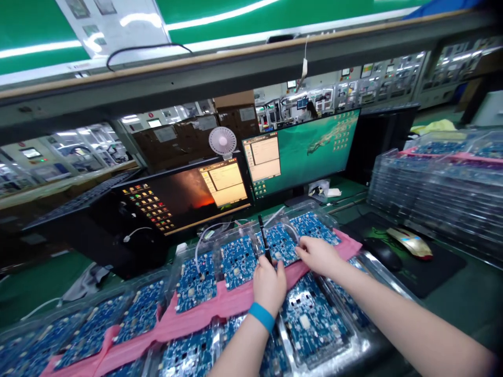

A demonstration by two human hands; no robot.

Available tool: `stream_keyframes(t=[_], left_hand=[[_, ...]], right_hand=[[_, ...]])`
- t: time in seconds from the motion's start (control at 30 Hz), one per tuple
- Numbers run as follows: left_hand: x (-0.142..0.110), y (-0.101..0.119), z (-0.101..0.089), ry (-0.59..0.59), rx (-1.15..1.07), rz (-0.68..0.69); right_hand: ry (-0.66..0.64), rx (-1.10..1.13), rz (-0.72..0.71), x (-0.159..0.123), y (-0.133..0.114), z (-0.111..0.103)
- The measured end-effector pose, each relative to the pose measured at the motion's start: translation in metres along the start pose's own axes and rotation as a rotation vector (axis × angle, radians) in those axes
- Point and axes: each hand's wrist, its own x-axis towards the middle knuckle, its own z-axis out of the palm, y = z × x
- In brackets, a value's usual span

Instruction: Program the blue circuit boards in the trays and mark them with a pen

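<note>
My left hand (pixel 269 283), with a blue wristband, is closed round a black pen (pixel 263 235) that stands upright over a row of blue circuit boards (pixel 238 260). My right hand (pixel 316 253) rests beside it on a neighbouring blue board (pixel 283 242), its fingers curled at the board's edge by a white cable (pixel 201 246). The boards lie in clear plastic trays (pixel 367 259) with a pink foam sheet (pixel 220 306) under the upper row. More boards fill the trays in front of me.
Two monitors (pixel 302 149) stand behind the trays, with a small white fan (pixel 222 140) between them. At the right are a tall stack of clear trays (pixel 436 196), a black mouse (pixel 383 253) and a gold and red mouse (pixel 411 242) on a dark mat.
</note>
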Motion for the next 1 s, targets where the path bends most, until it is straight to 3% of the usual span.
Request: stream_keyframes(t=[0.17, 0.3, 0.7, 1.0], left_hand=[[0.002, 0.002, 0.000, -0.024, -0.067, -0.048], [0.002, 0.006, -0.002, -0.040, -0.076, -0.059], [0.002, 0.006, 0.001, -0.043, -0.062, -0.038], [0.002, 0.007, 0.001, -0.060, -0.037, -0.033]], right_hand=[[-0.054, 0.093, -0.106, -0.057, 0.016, -0.003], [0.043, 0.142, -0.249, -0.079, 0.022, 0.009], [0.133, 0.154, -0.272, -0.083, 0.021, 0.020], [0.091, 0.127, -0.244, -0.084, 0.021, 0.022]])
